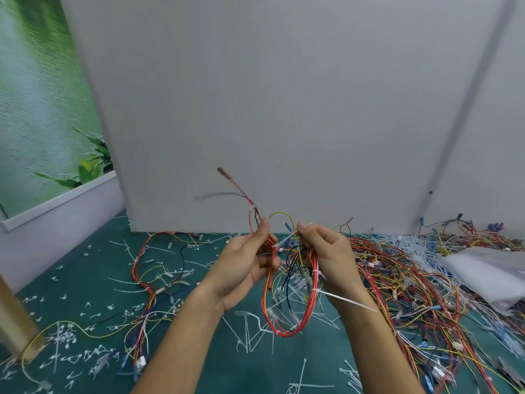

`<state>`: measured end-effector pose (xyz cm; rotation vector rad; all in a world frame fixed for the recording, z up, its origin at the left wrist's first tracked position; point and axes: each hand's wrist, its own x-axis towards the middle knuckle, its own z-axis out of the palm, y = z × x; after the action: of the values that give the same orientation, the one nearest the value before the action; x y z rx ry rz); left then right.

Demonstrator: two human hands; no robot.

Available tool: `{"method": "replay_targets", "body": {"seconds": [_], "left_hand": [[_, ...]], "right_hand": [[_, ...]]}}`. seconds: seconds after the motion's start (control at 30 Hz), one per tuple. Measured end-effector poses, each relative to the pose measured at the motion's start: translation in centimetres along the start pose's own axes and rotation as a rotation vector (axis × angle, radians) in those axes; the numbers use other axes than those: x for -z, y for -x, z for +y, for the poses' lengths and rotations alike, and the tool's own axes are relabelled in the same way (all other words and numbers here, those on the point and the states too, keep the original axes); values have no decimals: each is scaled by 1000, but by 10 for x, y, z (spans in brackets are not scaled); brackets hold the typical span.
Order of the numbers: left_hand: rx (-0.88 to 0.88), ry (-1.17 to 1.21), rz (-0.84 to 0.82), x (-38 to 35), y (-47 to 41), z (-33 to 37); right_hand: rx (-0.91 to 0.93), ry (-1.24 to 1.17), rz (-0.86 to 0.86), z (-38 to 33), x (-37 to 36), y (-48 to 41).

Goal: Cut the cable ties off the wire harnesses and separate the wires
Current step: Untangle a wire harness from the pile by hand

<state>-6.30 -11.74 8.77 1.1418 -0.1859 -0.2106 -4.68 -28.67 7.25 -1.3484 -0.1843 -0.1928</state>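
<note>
A wire harness (pixel 287 308) of red, yellow and black wires hangs in a loop between my hands above the green table. My left hand (pixel 247 265) grips its left strands, with loose red ends sticking up and blurred. My right hand (pixel 326 257) grips the right side of the bundle and pinches a white cable tie end (pixel 292 233) at its fingertips. Another white cable tie (pixel 346 301) wraps the red strands below my right hand, its long tail pointing right. No cutter is in view.
A big tangle of harnesses (pixel 420 285) fills the table's right side, next to a clear plastic bag (pixel 488 277). Separated wires (pixel 159 271) lie at the left. Cut tie pieces (pixel 85 305) are scattered over the green table. A grey partition (pixel 284 109) stands behind.
</note>
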Motion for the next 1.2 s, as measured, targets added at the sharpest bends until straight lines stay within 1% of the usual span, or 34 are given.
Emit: {"method": "replay_targets", "body": {"seconds": [0.13,0.37,0.5,0.67,0.87,0.97,1.03,1.13,1.2], "left_hand": [[34,11,-42,1,1,3],[32,-50,-93,5,5,7],[-3,-76,-74,5,7,8],[-54,-89,-77,2,8,8],[-128,-131,-46,11,7,12],[-134,-276,-20,22,8,15],[-91,-449,-43,29,9,16],[23,-707,-165,38,12,15],[70,-727,-255,39,15,15]], "right_hand": [[-1,-3,2,1,0,0],[-26,-77,47,-4,2,-1],[-8,-74,78,-6,5,-3],[15,-23,68,-3,6,-5],[-12,7,56,-1,8,-7],[-10,17,80,-1,9,-6],[-13,-70,100,-1,8,-6],[-88,-327,179,-4,10,-10],[-132,-487,214,-4,13,-13]]}}
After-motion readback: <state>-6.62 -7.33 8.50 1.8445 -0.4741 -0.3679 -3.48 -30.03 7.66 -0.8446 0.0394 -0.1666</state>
